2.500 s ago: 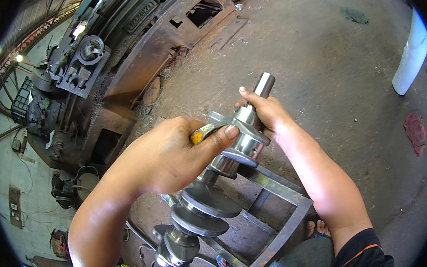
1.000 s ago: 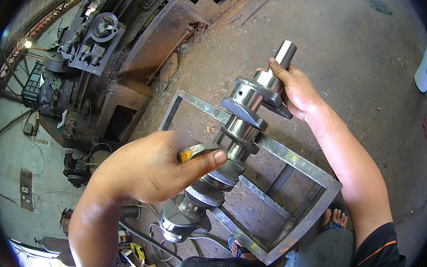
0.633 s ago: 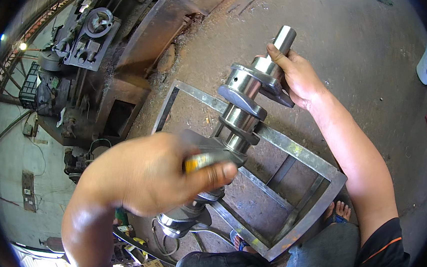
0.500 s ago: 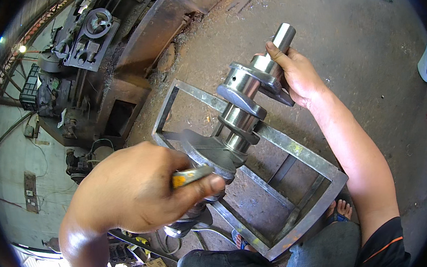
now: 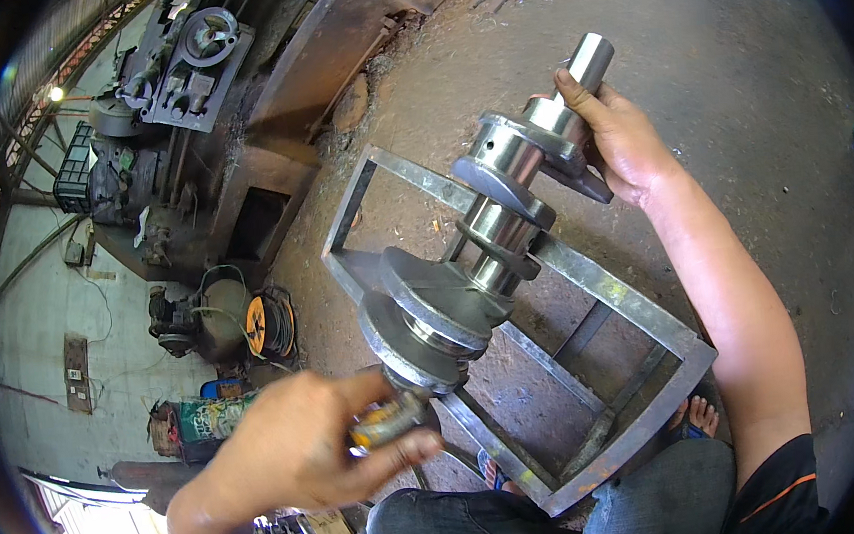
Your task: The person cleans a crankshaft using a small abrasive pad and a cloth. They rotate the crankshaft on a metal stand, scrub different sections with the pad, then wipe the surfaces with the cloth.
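A polished steel crankshaft [image 5: 481, 248] lies slanted across a rectangular steel frame [image 5: 599, 289] on the floor. My right hand [image 5: 612, 132] grips the crankshaft's far end, just below its round stub shaft. My left hand [image 5: 306, 447] is at the near end, by the big counterweight, pinching a small tool with a yellow handle [image 5: 384, 421]. The tool's tip is blurred and partly hidden by my fingers. My knees in grey jeans [image 5: 526, 510] are under the frame's near corner.
A large dark machine [image 5: 183, 95] with rusty steel plates stands at the upper left. An orange cable reel [image 5: 271, 324] and a motor lie on the dirt floor left of the frame. A bare foot [image 5: 697, 414] shows below the frame.
My left hand has slid down along the crankshaft from its middle toward the near end, with the yellow-handled tool in it. My right hand stayed on the far end.
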`<state>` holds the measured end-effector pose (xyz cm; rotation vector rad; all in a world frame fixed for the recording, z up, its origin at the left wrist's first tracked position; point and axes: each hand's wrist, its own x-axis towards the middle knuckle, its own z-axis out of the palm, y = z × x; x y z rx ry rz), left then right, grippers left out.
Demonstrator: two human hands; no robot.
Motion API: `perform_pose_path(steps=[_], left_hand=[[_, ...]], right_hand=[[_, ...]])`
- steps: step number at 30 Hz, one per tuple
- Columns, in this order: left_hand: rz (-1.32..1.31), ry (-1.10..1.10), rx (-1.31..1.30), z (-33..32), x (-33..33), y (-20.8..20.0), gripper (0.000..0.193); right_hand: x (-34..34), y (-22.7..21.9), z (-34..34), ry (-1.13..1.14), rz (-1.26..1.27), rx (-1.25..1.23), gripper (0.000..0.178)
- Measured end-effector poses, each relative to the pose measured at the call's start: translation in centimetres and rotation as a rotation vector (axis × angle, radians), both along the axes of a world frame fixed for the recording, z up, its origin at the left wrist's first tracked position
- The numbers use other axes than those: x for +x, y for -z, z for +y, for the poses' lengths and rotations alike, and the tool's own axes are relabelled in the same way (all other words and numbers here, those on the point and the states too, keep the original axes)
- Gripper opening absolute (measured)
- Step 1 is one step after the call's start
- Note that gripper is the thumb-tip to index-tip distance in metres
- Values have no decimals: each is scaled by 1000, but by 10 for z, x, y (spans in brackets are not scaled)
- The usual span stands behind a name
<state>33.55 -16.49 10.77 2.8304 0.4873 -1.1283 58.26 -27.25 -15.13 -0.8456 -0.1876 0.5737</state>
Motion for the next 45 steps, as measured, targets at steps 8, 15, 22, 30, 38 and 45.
perform_pose_path(steps=[8, 15, 22, 30, 38, 45], left_hand=[[-139, -69, -99, 5, -16, 11, 40], [-317, -133, -53, 13, -33, 11, 50], [-329, -248, -16, 25, -42, 19, 56], [-430, -171, -129, 31, -71, 25, 55], [-358, -245, 18, 43, -96, 24, 47], [-331, -181, -65, 58, -120, 44, 48]], right_hand=[[1, 5, -10, -86, 24, 174, 57], [3, 3, -5, -77, 95, 108, 51], [-2, -3, -4, -14, 10, -78, 64], [8, -12, 1, 41, 32, -333, 47], [8, -20, 16, 101, -10, -450, 42], [18, -31, 10, 37, -2, -575, 43]])
